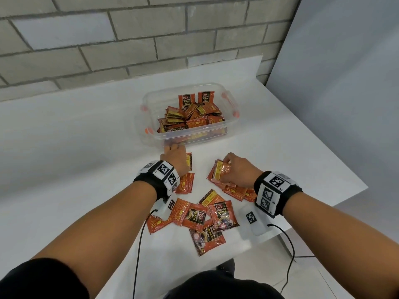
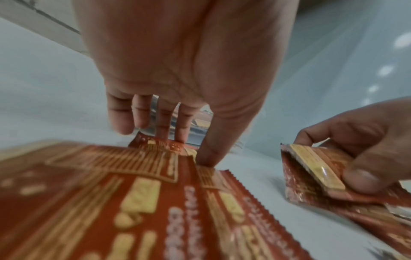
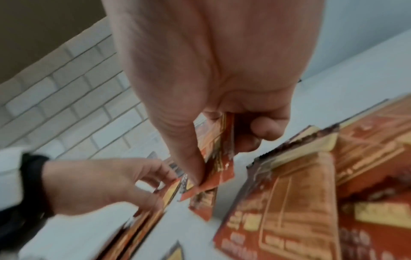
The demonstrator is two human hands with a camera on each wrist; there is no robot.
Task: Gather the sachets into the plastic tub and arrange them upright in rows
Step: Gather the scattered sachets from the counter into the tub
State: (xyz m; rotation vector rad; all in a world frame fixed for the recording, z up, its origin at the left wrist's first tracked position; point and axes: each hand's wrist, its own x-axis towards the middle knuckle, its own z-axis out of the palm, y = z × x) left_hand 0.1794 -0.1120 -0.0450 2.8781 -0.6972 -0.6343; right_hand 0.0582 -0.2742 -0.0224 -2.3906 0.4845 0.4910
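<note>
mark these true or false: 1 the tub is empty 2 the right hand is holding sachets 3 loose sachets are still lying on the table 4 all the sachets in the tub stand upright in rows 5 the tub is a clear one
1. False. The plastic tub already holds many sachets.
2. True. The right hand grips a small stack of sachets.
3. True. Loose sachets lie scattered on the white table, near the left hand.
4. False. Only two upright sachets lean at the far wall; the rest lie in a jumbled pile.
5. True. Its walls are transparent.
</note>
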